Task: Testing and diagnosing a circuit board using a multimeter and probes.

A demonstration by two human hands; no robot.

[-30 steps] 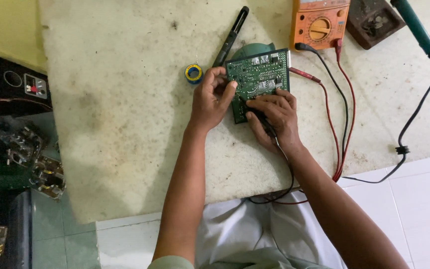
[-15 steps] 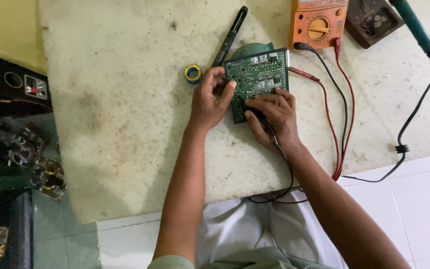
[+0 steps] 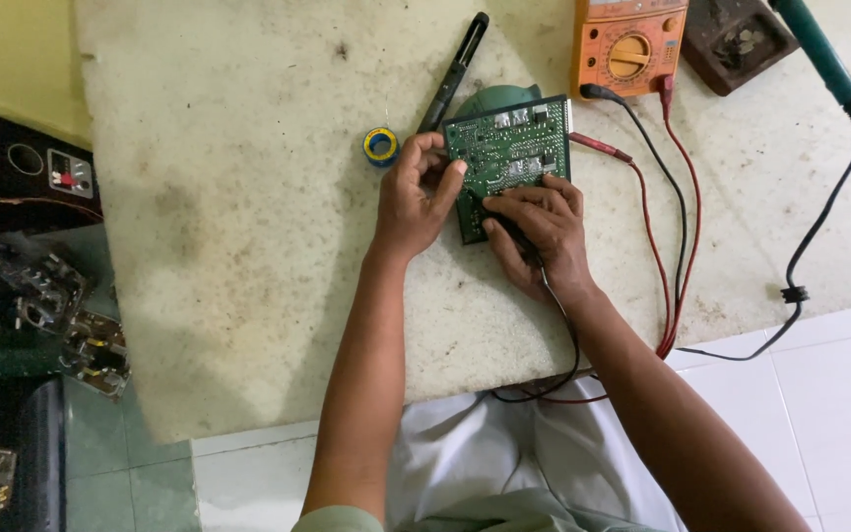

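Fingers [image 3: 424,158] grip circuit board [image 3: 506,148] edge.

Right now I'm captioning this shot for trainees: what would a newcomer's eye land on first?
The green circuit board at the table's centre, gripped by the left hand with the right hand pressing a black probe on it. Behind it sits the orange multimeter, its red and black leads trailing off the table's near edge.
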